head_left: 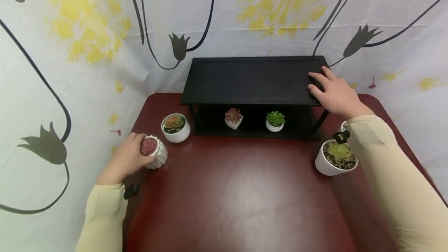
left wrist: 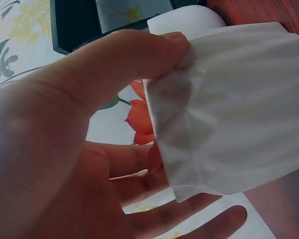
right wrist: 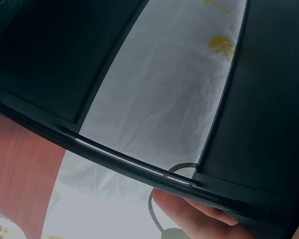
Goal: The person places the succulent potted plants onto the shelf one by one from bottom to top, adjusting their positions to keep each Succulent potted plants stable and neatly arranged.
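In the head view, the left hand [head_left: 127, 158] grips a ribbed white pot [head_left: 155, 154] holding a red succulent, fingers and thumb curled round its side; the pot stands on the red table [head_left: 238, 193], near its left edge and just in front of a round white pot [head_left: 176, 128] with an orange plant. The right hand [head_left: 334, 92] rests on the right end of the black shelf [head_left: 252, 81], its fingers straight and lying on the top board. Under that board, on the lower shelf, sit a small pink plant [head_left: 233, 118] and a small green plant [head_left: 275, 121], side by side but apart. A larger green plant [head_left: 336, 158] in a white pot stands on the table below the right forearm. In the left wrist view, the thumb [left wrist: 124, 59] presses the ribbed pot's [left wrist: 234, 109] upper wall while fingers [left wrist: 189, 219] reach beneath it, and red leaves show between them. In the right wrist view, one fingertip [right wrist: 189, 214] shows below the shelf's [right wrist: 269, 99] dark edge, against the patterned cloth [right wrist: 164, 99].
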Demonstrator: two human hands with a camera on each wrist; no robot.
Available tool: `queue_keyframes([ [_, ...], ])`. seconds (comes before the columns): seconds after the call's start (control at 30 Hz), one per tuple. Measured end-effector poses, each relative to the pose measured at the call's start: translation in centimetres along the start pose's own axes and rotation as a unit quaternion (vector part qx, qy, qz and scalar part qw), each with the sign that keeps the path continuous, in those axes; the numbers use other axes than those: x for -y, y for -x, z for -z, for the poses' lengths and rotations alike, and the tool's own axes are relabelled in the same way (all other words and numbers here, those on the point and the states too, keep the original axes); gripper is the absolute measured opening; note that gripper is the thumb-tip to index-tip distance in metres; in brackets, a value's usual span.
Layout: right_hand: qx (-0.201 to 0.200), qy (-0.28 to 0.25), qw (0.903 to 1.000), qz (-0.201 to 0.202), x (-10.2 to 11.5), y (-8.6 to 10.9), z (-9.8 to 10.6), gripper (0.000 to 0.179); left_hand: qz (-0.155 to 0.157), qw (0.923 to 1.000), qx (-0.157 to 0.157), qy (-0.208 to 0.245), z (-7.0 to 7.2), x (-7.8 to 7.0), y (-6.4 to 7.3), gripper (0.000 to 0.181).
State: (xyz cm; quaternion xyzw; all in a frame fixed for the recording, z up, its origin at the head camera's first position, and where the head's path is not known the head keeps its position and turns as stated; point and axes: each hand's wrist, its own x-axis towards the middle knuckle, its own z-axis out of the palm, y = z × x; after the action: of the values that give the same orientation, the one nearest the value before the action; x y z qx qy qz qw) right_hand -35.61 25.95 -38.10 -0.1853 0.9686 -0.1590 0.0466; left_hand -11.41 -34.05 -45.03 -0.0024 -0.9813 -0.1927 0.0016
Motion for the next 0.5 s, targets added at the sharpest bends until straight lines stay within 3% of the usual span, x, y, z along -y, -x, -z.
queue_keyframes([
  [0.23,0.003,-0.004,1.0000,-0.002,0.18,0.08,0.38,0.074,0.010,0.9997,-0.010,0.019,-0.04,0.54,-0.06,0.076],
  [0.5,0.001,-0.008,0.9999,-0.007,0.45,0.23,0.44,0.074,0.007,0.9982,-0.052,0.028,-0.24,0.92,0.44,0.078],
])
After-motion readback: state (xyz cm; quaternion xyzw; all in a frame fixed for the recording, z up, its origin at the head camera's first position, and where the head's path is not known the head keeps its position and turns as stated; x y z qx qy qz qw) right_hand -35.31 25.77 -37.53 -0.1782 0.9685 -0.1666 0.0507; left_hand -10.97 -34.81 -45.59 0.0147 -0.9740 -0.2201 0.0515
